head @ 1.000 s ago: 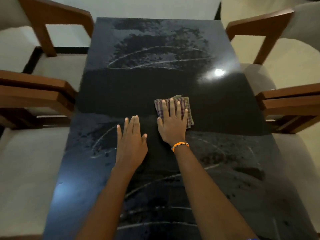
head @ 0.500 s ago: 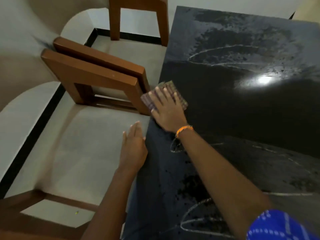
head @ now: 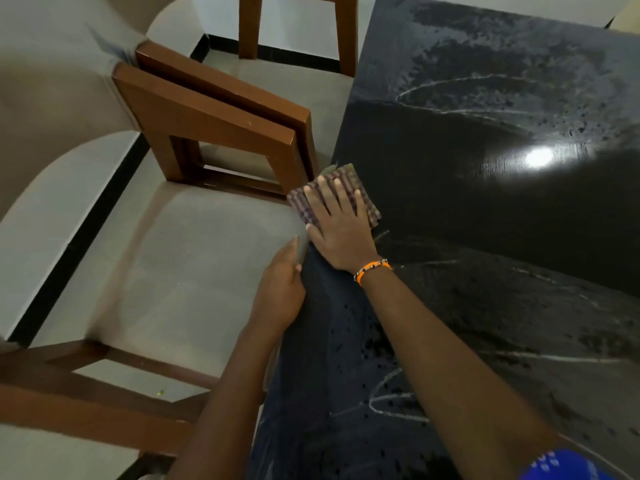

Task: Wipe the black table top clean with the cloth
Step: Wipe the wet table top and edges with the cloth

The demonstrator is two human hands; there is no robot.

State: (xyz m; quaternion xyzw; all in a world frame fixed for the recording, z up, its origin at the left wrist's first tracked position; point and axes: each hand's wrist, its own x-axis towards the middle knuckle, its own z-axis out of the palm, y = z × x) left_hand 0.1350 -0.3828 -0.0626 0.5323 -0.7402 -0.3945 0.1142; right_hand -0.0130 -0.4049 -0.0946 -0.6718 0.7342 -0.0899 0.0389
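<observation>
The black table top [head: 485,209] fills the right side, with pale wipe streaks and dark wet speckles on it. A folded checked cloth [head: 367,202] lies at the table's left edge and juts slightly past it. My right hand [head: 341,230], with an orange wristband, presses flat on the cloth, fingers spread. My left hand [head: 280,289] rests edge-on against the left edge of the table, just below the cloth, with nothing in it.
Cushioned chairs with brown wooden armrests [head: 221,126] stand close along the table's left side, one armrest end nearly touching the cloth. A grey seat cushion [head: 166,271] lies under my left hand. A lamp reflection [head: 538,156] glares on the table.
My right hand has slid the cloth from the middle of the table to its left edge. My left hand has moved off the top to the table's edge. The view has turned left.
</observation>
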